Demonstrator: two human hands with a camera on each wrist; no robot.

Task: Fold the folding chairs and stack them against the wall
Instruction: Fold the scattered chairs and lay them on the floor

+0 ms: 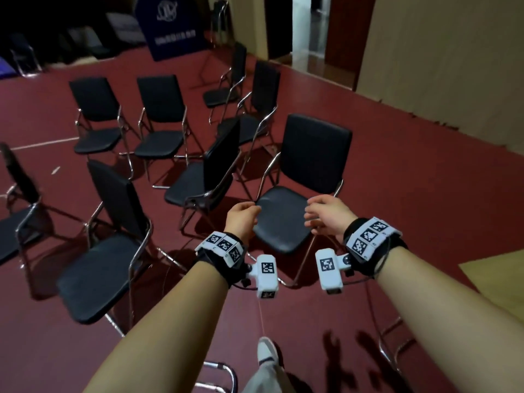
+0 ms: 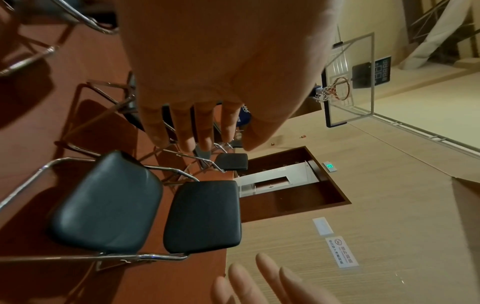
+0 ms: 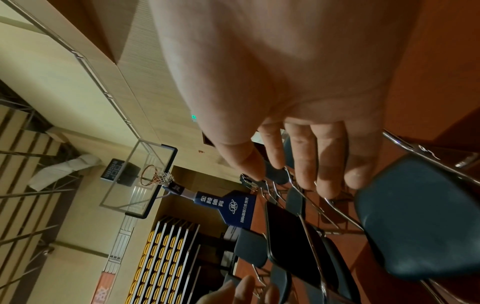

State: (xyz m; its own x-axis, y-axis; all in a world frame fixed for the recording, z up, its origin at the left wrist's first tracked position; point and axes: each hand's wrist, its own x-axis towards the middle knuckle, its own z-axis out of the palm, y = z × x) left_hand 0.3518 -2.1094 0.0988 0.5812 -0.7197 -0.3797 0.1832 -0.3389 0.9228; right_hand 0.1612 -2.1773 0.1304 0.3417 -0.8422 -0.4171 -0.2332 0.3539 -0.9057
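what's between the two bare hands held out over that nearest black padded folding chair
Nothing held: between the left hand and right hand only the black padded folding chair's seat shows below, in the head view.

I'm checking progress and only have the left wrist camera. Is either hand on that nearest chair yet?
Observer: It appears not. In the head view the left hand and the right hand hover over the nearest chair, holding nothing.
Operator: How many others need folding?
Observer: The head view shows at least seven more standing open on the red floor.
Operator: Anything beyond them?
Observer: The right wrist view shows retracted bleachers with yellow seats beside the blue hoop base.
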